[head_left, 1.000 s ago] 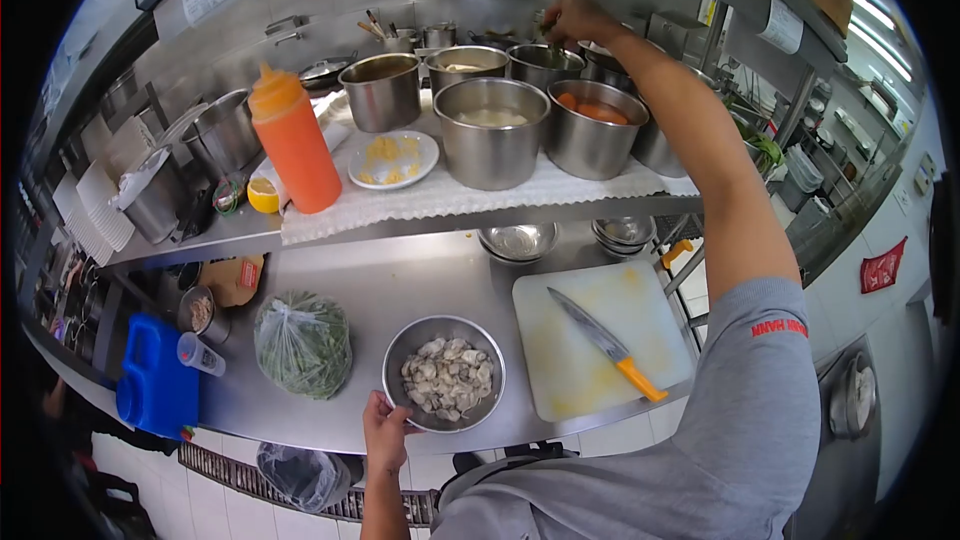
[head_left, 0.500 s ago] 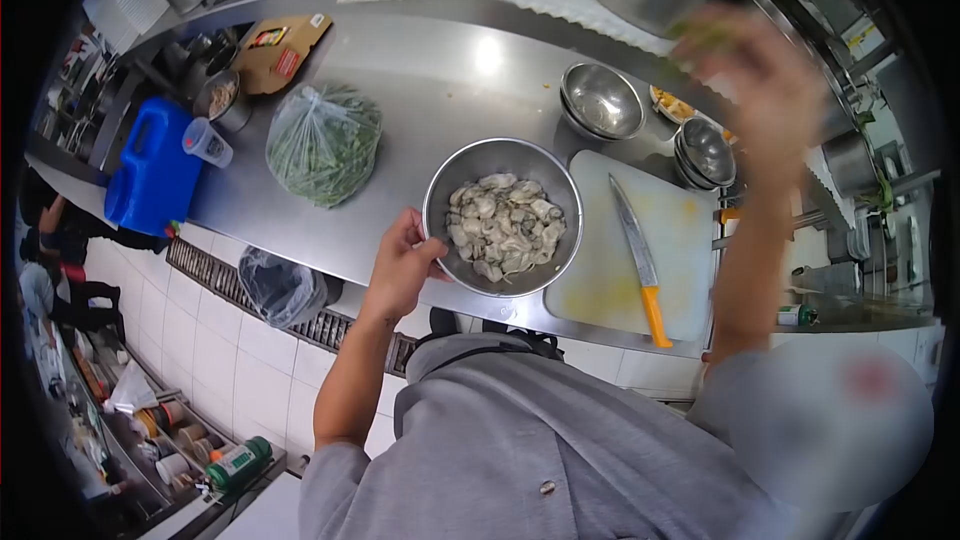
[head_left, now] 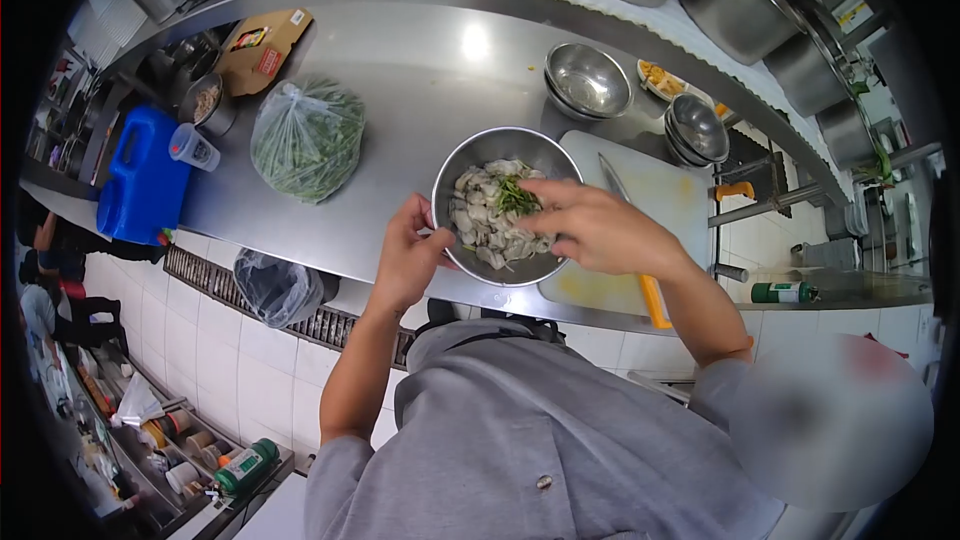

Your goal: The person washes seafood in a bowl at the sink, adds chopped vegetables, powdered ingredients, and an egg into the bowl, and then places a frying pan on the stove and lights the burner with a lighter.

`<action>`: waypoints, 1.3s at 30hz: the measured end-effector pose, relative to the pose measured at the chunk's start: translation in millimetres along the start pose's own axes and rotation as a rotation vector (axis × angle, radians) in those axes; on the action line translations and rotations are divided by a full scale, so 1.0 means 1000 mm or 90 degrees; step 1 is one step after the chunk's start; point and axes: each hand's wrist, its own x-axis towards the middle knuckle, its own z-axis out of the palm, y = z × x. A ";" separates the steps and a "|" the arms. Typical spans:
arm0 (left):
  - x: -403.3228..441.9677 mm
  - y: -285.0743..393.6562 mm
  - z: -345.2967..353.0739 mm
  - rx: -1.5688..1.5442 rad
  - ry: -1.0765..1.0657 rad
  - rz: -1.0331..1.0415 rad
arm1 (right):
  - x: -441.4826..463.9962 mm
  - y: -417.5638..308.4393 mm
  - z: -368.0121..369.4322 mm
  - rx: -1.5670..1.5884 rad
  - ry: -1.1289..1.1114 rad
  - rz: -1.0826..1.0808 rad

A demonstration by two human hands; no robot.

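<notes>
Stainless-steel counter [head_left: 420, 60] in a commercial kitchen, seen from above, with white floor tiles [head_left: 270, 370] at lower left. At the centre of the frame, near the counter's front edge, you have a metal bowl [head_left: 545, 152] of grey-white, oyster-like pieces [head_left: 482, 232], topped with a small heap of chopped greens [head_left: 517, 197]. Your left hand [head_left: 408, 258] is clamped on the bowl's left rim, thumb and fingers pinching the wall. Your right hand [head_left: 605, 230] reaches over the right rim, its fingertips at the greens; whether they are closed on any, you cannot tell. Right of the bowl, a cutting board [head_left: 680, 200] bears a knife [head_left: 655, 300], partly hidden by your right forearm. Judged by appearance, the bowl is stiff and smooth, moderately weighted by its contents, and best taken by the rim, where the steel looks dry. The pieces should prove soft, wet, slippery and easily torn: cup them from beneath with loose fingers. Expect the greens to be light and clinging, best lifted in a fingertip pinch.
</notes>
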 end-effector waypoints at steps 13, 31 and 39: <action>-0.003 -0.008 -0.001 0.027 0.047 0.011 | 0.049 0.126 -0.345 -0.638 0.202 0.268; -0.009 -0.014 -0.015 -0.008 0.159 0.004 | 0.104 0.124 -0.347 -0.386 0.148 0.060; -0.011 -0.023 -0.013 -0.033 0.214 -0.002 | 0.095 0.217 -0.371 -0.408 -0.304 0.472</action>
